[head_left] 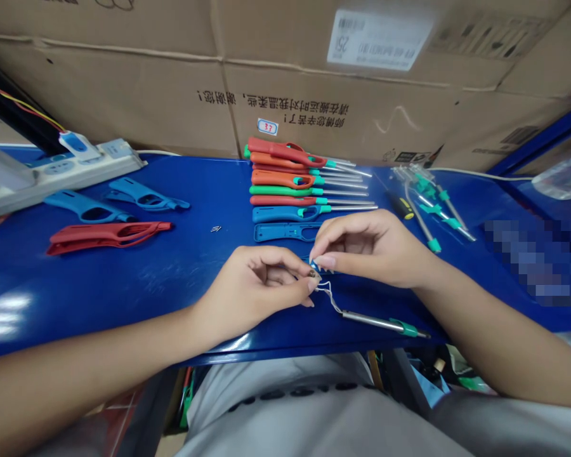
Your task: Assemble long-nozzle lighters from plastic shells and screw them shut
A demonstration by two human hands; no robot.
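Brown cardboard cartons with printed characters wall in the back of a glossy blue workbench. Over its near edge the left hand and the right hand meet fingertip to fingertip. The left hand's thumb and forefinger are pinched shut on a tiny dark metal part. The right hand's fingertips are closed on a small blue plastic piece touching that part; how the two pieces join is too small to tell. From the pinch, thin white wires curl down to a slim metal tube with a green plastic collar, which lies on the workbench just below the right wrist, pointing right.

Just beyond the hands lies an open blue plastic handle shell. Behind it sits a row of assembled long-nosed lighters with red, orange, green and blue handles, their metal tubes pointing right. To the right of them lies a loose bunch of metal tubes with green collars, beside a black screwdriver with a yellow band. Well to the left lie two blue handle shells and a red handle shell, near a white power strip at the back left corner
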